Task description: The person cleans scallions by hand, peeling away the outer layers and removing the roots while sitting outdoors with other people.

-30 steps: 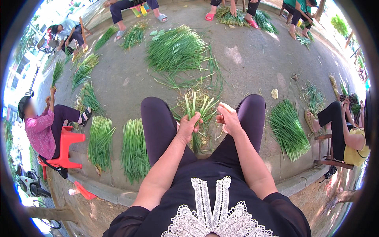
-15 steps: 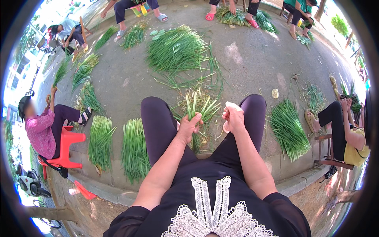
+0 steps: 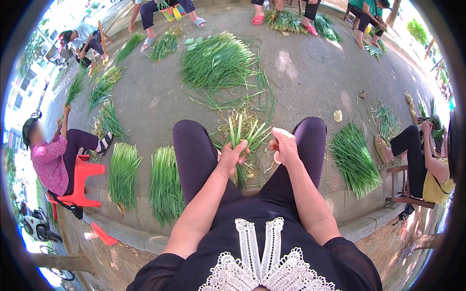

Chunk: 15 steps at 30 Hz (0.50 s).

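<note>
The small bunch of green stalks [image 3: 244, 138] stands upright between the person's knees, its lower ends wrapped in the left hand [image 3: 232, 157], which is closed around it. The tops fan out above the fist, toward the loose trimmings on the pavement [image 3: 310, 77].

Change noted: a second ago the right hand [image 3: 285, 145] was raised to the right of the bunch with a pale strip in its fingers; it now sits lower and closer in, just beside the stalks, fingers curled together. Whether anything remains pinched in them cannot be told — only a small pale shape shows under the palm. The left hand has kept its grip throughout, and the bunch has barely shifted. My reading: one strip has been pulled away and the hand has come back for the next, so the cleaning of this bunch goes on and is not yet finished.

Outward — sorted rows of green stalks [image 3: 165, 186] lie on the ground at the left of the left thigh, another heap [image 3: 354, 160] at the right of the right thigh, and a large loose pile [image 3: 218, 60] lies farther ahead. Other people sit around the paved area: one on a red stool [image 3: 80, 184] at left, one on a wooden stool [image 3: 407, 186] at right, each handling stalks.
</note>
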{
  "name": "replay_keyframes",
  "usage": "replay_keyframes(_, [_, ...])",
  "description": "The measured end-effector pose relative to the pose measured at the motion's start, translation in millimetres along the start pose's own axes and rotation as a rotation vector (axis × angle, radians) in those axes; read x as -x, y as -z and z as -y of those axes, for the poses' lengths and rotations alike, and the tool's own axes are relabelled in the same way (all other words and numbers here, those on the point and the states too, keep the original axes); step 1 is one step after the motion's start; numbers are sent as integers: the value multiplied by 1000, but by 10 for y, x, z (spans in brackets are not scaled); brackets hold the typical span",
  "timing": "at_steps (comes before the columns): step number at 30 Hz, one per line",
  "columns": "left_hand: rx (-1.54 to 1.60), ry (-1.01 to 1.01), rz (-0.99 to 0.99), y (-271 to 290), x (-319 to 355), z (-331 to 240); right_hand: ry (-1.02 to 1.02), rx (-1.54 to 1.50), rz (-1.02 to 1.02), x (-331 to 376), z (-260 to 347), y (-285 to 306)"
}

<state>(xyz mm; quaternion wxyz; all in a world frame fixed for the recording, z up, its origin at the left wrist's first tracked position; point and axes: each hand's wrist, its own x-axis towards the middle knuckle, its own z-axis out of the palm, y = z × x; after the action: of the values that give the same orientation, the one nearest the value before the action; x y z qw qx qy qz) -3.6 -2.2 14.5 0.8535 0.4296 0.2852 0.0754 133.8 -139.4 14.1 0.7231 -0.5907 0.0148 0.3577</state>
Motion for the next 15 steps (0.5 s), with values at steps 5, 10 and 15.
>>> replay_keyframes(5, [-6, -13, -21, 5, -3, 2, 69, 144, 29, 26, -12, -36])
replay_keyframes(10, [22, -25, -77, -10, -1, -1, -32, -198, 84, 68, 83, -61])
replay_keyframes(15, [13, -41, -79, -7, -14, 1, -97, -329, 191, 25, 61, 15])
